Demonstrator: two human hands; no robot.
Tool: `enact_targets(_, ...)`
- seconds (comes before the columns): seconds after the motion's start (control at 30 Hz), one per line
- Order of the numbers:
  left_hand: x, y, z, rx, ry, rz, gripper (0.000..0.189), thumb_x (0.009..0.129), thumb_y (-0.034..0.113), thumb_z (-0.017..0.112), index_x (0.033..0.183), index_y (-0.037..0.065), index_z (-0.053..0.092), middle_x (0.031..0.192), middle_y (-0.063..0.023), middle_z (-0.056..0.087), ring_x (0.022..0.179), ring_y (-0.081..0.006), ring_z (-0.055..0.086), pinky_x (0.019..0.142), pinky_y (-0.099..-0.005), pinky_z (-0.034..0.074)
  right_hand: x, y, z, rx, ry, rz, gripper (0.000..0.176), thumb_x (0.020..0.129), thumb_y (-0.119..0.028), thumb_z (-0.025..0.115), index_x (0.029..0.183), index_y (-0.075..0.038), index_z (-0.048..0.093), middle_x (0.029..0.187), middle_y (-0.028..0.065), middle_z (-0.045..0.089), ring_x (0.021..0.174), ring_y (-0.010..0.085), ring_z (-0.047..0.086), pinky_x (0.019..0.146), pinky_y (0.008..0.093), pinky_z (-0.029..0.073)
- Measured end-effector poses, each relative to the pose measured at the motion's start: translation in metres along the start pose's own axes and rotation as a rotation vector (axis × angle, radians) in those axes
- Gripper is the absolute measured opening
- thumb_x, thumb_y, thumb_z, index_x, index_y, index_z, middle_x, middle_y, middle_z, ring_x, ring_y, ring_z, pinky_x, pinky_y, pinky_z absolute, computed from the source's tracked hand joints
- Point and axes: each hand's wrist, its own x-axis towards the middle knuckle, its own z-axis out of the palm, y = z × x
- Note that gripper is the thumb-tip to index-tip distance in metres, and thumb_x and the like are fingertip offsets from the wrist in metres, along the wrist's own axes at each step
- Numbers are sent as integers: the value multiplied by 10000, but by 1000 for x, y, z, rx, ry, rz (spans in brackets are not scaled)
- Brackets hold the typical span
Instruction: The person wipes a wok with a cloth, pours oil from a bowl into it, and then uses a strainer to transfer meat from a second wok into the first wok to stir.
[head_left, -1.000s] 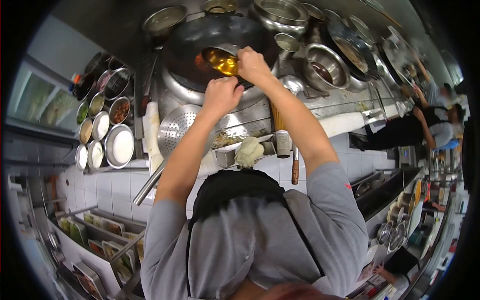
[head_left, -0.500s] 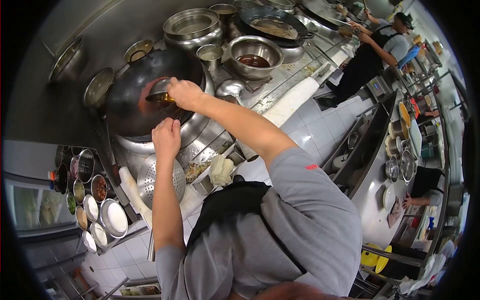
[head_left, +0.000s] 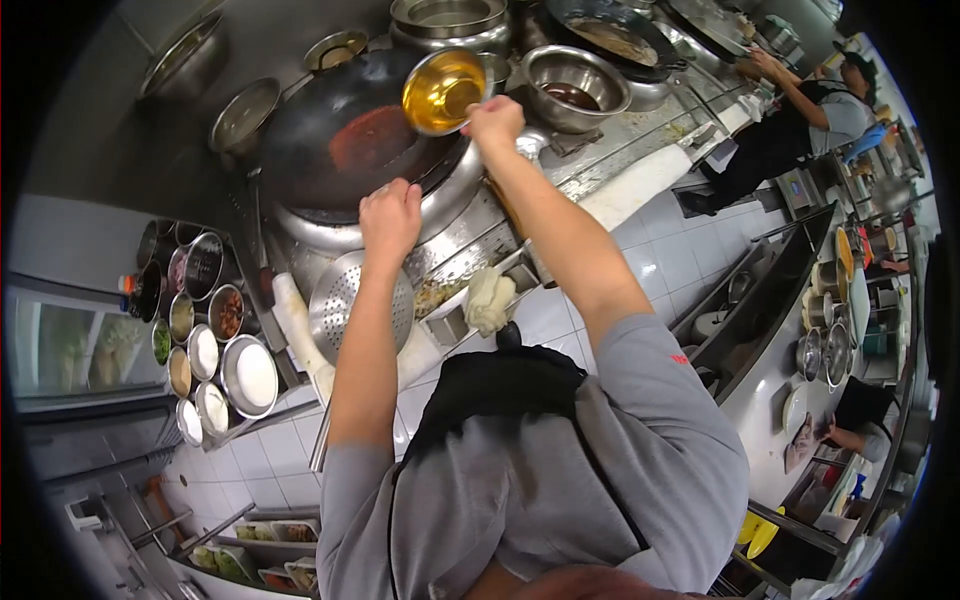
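Steel counter (head_left: 618, 132) runs beside the dark wok (head_left: 300, 160) I watch through the remote feed. Half a second ago my metal bowl (head_left: 412, 100) covered part of the reddish patch (head_left: 368, 140); now it has shifted to the wok's right side, baring more of that patch, with golden liquid (head_left: 452, 96) inside. My right hand (head_left: 495, 125) pinches the bowl's near edge. My left hand (head_left: 390, 218) is curled at the wok's near rim; whether it grips, I cannot tell.
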Motion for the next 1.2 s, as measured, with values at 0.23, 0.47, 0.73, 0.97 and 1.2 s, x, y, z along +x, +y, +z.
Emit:
enact_targets(0.23,-1,1,5,-13,-75,-26,341,934,326,494,772,57,627,729,-177,632,678,-394,605,599,-498,441,-25,21,-52,1071,-68,395,119,871,-25,527,974,35,538,813,150,595,634,246,607,623,356,571)
enact_targets(0.47,2,0,-3,123,-191,-75,380,946,401,468,884,56,614,813,-227,641,764,-450,602,656,-546,440,-64,33,-222,1220,98,293,81,845,-28,568,899,25,539,804,114,561,632,217,578,604,349,556)
enact_targets(0.73,-1,3,5,150,-177,-143,463,956,450,409,948,44,631,902,-227,652,834,-465,588,700,-551,422,-139,97,-507,1139,738,15,65,831,-7,602,856,27,552,769,122,582,563,215,586,557,319,554)
enact_targets(0.97,-3,-3,23,257,-54,-143,420,959,380,456,880,12,642,884,-199,637,828,-405,579,697,-515,428,-233,172,-711,1081,1457,-269,52,836,17,580,843,3,531,687,96,569,505,209,571,487,325,544)
enact_targets(1.2,-7,26,25,609,87,-62,376,929,328,511,926,-11,673,904,-213,640,821,-386,607,729,-502,470,-294,192,-809,938,2052,-281,125,871,-32,570,981,28,562,796,114,597,502,171,531,455,285,512)
